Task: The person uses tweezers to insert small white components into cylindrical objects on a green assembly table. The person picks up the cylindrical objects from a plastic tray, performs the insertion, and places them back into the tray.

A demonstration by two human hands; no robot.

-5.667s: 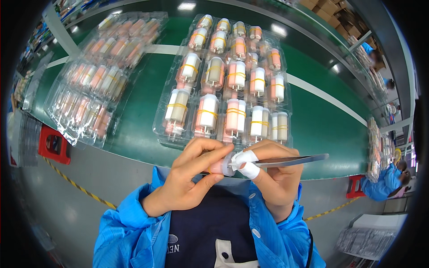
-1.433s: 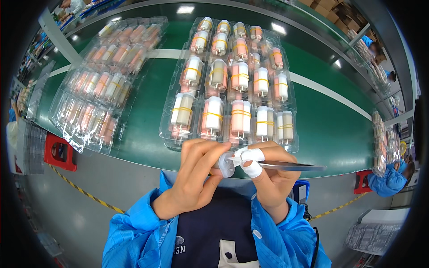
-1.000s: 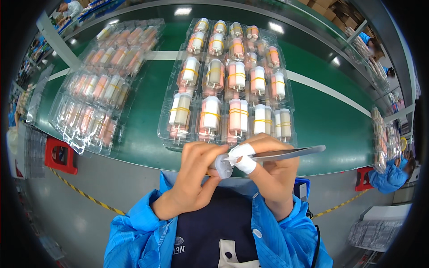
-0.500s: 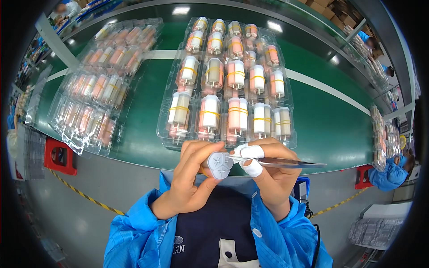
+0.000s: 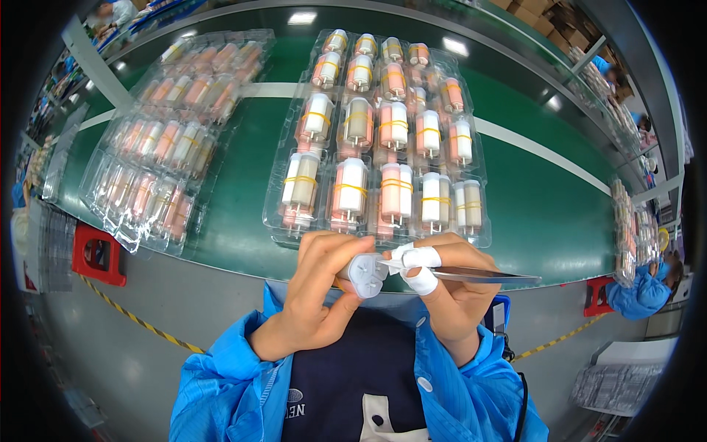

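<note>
My left hand [image 5: 317,295] holds a small white cylindrical part [image 5: 366,274] close to my chest, its round end face turned up toward the camera. My right hand [image 5: 451,289], with white tape around the thumb and forefinger, grips metal tweezers [image 5: 471,275] whose tip touches the part's end face. Just beyond my hands lies a clear plastic tray [image 5: 274,193] on the green conveyor belt [image 5: 537,206], filled with several white and pink cylinders bound in bundles by yellow bands.
A second clear tray [image 5: 158,155] of pink and white cylinders lies to the left on the belt. More trays [image 5: 632,228] sit at the right edge by a person in blue [image 5: 641,291]. A red stool [image 5: 99,254] stands on the grey floor at left.
The part has been turned in my left hand so its round end faces up. The tweezers stay at the part, their handle swinging slightly. The trays have not moved.
</note>
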